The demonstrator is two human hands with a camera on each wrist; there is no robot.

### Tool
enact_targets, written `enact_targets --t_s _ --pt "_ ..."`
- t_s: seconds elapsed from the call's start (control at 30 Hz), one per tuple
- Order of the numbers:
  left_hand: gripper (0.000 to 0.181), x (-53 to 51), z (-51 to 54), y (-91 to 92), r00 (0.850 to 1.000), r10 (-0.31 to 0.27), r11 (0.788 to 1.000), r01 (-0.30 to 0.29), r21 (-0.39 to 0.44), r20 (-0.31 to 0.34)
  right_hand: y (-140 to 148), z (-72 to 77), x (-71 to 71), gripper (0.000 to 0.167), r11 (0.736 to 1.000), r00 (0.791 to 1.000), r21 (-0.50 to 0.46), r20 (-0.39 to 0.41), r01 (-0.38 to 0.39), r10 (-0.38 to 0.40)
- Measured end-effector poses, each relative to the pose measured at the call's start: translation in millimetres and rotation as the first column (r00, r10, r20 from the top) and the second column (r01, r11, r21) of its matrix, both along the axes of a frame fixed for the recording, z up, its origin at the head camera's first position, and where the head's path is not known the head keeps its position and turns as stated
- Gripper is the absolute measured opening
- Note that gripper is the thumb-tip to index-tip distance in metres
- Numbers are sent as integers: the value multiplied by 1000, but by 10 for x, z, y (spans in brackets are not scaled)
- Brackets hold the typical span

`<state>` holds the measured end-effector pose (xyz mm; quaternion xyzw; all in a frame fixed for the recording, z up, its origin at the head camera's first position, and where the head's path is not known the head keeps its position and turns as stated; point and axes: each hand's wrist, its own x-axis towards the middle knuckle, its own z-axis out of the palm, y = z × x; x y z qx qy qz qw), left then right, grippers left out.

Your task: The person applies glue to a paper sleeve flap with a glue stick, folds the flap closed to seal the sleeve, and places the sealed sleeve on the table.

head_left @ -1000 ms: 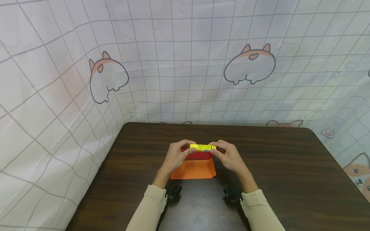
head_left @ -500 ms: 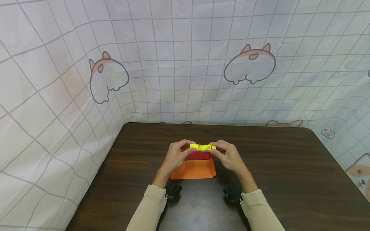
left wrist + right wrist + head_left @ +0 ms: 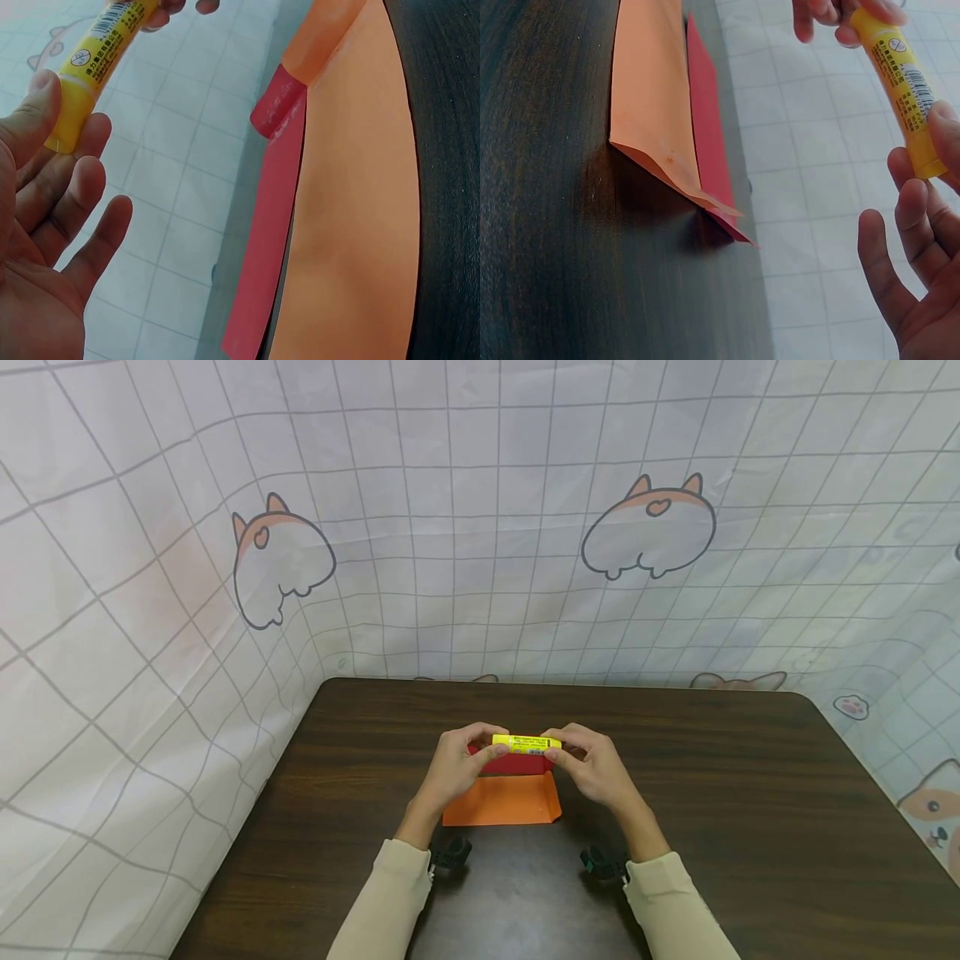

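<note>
A yellow glue stick [image 3: 527,744] is held level above the table between both hands. My left hand [image 3: 459,766] pinches one end between thumb and fingers. At the other end, my right hand [image 3: 597,766] does the same. Both wrist views show printed text and a barcode on the tube, and loosely spread lower fingers on each hand. Beneath the hands lies an orange paper piece [image 3: 501,802] with folded edge flaps. Just beyond it is a red paper piece [image 3: 517,765], partly hidden by the hands; its flap [image 3: 277,101] lies beside an orange one in the left wrist view.
The papers lie on a dark wood-grain table [image 3: 720,793]. Behind and beside the table hangs a white grid-patterned cloth [image 3: 465,527] with cartoon dogs. Each wrist wears a black camera, the left camera [image 3: 452,853] and the right camera [image 3: 600,862] both just above the tabletop.
</note>
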<state>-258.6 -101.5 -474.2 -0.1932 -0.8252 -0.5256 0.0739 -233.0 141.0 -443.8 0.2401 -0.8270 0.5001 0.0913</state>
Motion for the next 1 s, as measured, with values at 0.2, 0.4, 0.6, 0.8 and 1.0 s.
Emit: enact_targets --t_s 0.2,0.4,0.6,0.8,1.0 --pt "25 -12 -6 -4 1000 0 1000 0 -1 5 3 -2 -3 22 1000 1000 -9 -7 -5 5" --pt "24 -13 -1 -6 1000 3 1000 -3 1 16 2 9 2 22 1000 1000 -18 -7 -13 13" --pt "24 -14 4 -4 1000 9 1000 -9 -6 15 29 -115 -89 22 1000 1000 0 -3 7 -7" --pt "25 -12 3 -7 1000 9 1000 -9 -10 13 70 -288 -199 25 1000 1000 9 -9 22 -22" --pt "24 -19 -12 -12 1000 11 1000 -10 -18 14 93 -326 -216 23 1000 1000 -12 -22 6 -7"
